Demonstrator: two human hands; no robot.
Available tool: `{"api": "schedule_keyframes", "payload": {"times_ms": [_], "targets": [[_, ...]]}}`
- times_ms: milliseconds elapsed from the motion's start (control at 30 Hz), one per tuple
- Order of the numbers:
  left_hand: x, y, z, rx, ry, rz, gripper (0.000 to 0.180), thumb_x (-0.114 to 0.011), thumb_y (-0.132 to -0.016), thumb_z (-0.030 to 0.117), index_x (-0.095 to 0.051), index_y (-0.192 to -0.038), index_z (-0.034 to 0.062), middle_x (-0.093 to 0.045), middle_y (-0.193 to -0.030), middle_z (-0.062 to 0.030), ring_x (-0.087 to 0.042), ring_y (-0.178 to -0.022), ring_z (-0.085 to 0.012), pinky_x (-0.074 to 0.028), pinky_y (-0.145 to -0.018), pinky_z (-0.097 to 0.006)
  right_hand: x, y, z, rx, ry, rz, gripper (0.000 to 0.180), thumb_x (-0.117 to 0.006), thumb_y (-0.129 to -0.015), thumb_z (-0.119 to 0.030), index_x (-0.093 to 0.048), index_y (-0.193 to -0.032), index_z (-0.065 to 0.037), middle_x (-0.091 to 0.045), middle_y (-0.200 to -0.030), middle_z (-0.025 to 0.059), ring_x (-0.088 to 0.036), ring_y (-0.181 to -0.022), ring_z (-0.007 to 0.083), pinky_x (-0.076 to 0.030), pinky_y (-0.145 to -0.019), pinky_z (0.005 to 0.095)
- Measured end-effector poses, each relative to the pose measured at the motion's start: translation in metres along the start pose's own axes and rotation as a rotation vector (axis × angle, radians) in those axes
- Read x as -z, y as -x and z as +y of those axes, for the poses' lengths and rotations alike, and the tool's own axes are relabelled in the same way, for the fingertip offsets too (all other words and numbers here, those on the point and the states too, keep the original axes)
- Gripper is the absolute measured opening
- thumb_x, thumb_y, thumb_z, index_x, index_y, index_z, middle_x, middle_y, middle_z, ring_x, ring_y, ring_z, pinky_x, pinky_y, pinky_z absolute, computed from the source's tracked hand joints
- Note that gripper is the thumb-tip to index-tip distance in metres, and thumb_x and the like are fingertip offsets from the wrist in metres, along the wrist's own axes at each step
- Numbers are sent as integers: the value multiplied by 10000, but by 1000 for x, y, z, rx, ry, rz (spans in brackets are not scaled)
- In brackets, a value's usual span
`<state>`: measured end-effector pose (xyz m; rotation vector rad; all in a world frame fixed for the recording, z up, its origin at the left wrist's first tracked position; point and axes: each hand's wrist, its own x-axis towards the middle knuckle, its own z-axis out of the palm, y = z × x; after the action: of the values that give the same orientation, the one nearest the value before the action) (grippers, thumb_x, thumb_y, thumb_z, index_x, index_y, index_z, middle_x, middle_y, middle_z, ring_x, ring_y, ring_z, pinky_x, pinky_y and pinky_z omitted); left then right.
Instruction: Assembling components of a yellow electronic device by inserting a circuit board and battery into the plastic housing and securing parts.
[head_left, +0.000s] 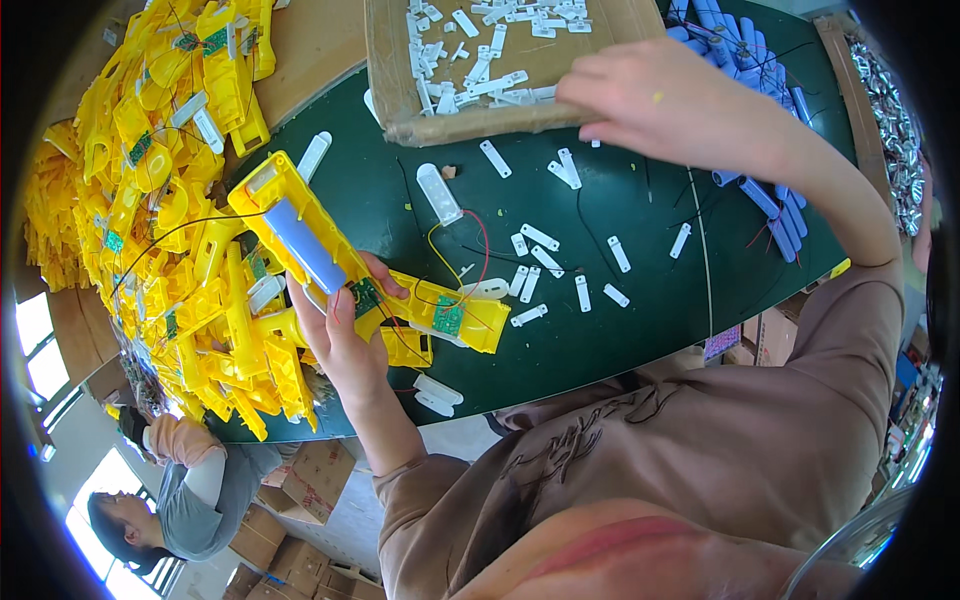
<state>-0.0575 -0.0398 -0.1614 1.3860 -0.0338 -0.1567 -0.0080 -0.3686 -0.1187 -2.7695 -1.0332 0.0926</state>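
Note:
My left hand is wrapped round a long yellow plastic housing, tilted above the table. A blue cylindrical battery lies inside it, and a small green circuit board shows beside my fingers. Over the near rim of a shallow cardboard box is my right hand, its fingers curled together. Whatever they pinch, if anything, is hidden. Small white plastic strips are scattered in that box. Near my left hand, another yellow housing piece carries a green board and thin wires.
A large heap of yellow housings fills the left side. Loose white strips and a wired white oval part lie on the green table. Blue batteries are piled far right, beside a box of shiny metal parts. Another person is at lower left.

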Motion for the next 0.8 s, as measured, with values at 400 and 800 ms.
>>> {"api": "schedule_keyframes", "payload": {"times_ms": [400,800], "targets": [[-1,-1,-2,-43,-23,-57,404,-476,-883,194,-359,-1234,33,-542,-904,-166,-556,-729,-206,-487,-661,-338,44,0,27,4,-397,-82,292,-568,-883,-256,-553,-865,34,-562,-763,150,-555,-713,243,-425,-631,351],[-3,-1,-4,-4,-65,-13,492,-443,-887,188,-297,-1332,38,-541,-900,-154,-544,-738,-197,-476,-676,-333,2,15,12,-81,-231,64,275,-604,-833,-249,-560,-984,-23,-560,-853,112,-566,-821,301,-448,-707,391]]}}
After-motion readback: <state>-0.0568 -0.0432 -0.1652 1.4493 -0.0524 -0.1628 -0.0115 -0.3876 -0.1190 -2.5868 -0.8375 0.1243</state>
